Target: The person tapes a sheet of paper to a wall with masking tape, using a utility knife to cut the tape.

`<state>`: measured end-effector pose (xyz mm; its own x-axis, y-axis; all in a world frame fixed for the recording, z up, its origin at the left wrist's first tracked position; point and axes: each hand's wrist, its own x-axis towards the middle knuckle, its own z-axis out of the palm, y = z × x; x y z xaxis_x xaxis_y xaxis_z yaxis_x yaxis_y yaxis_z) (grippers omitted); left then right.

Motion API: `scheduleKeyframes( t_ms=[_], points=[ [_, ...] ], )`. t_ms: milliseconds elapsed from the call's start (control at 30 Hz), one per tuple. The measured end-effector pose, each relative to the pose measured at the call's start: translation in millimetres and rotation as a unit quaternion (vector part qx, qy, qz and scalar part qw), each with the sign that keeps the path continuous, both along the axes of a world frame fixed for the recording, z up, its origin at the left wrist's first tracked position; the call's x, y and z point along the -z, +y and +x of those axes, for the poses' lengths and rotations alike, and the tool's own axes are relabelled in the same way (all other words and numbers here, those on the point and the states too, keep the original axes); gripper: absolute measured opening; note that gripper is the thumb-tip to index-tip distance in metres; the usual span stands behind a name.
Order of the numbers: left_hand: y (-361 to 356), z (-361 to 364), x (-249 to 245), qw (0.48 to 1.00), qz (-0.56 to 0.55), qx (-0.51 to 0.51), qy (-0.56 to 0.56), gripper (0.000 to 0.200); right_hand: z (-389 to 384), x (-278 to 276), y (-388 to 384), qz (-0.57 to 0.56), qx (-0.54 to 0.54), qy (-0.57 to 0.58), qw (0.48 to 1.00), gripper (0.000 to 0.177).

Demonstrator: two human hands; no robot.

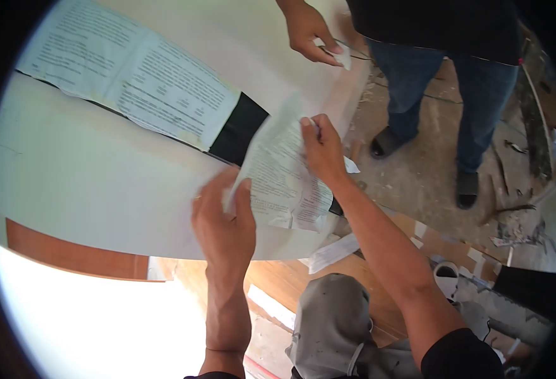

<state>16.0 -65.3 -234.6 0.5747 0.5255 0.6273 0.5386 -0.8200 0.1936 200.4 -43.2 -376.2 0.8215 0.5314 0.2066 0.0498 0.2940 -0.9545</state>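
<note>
My left hand (224, 208) pinches the lower left edge of a printed paper sheet (281, 170), its fingers slightly blurred. The sheet's upper right edge is between the thumb and fingers of my right hand (322, 145). Held between both hands, the sheet hangs tilted over the right end of a black strip (239, 129). More printed sheets (139, 79) lie flat along that strip to the upper left, on a large pale surface (101, 164).
Across the surface stands a person in jeans (410, 69), whose hand (313, 35) holds a small white scrap (341, 57). Debris litters the floor (417, 170). At the lower right are cardboard (442, 243) and a roll of tape (445, 273).
</note>
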Motion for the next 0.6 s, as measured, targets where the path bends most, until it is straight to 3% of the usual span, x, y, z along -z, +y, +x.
scheduleKeyframes(
  t_ms=[67,133,200,233,267,333,500,600],
  points=[
    [-20,10,-30,0.991,0.132,-0.03,-0.012,0.022,-13,-24,17,0.004,-0.022,0.024,0.999,0.04],
    [-16,7,-46,0.984,0.174,-0.025,0.026,0.031,-23,-42,26,0.023,-0.01,0.009,1.0,0.04],
    [-15,15,-59,0.926,0.321,0.064,0.186,0.041,-26,-49,31,0.039,0.008,-0.01,0.999,0.041],
    [-8,22,-60,0.911,0.317,0.119,0.236,0.048,-27,-50,34,0.045,0.032,-0.031,0.998,0.039],
    [-1,30,-59,0.908,0.319,0.117,0.246,0.048,-29,-49,34,0.049,0.056,-0.051,0.996,0.036],
    [16,48,-59,0.857,0.316,0.13,0.387,0.048,-33,-49,38,0.058,0.076,-0.043,0.994,0.035],
    [52,68,-66,0.801,0.338,0.096,0.484,0.064,-33,-34,43,0.064,0.143,-0.066,0.985,0.034],
    [71,68,-72,0.759,0.379,0.058,0.526,0.077,-29,-29,40,0.051,0.078,-0.043,0.995,0.037]
  ],
)
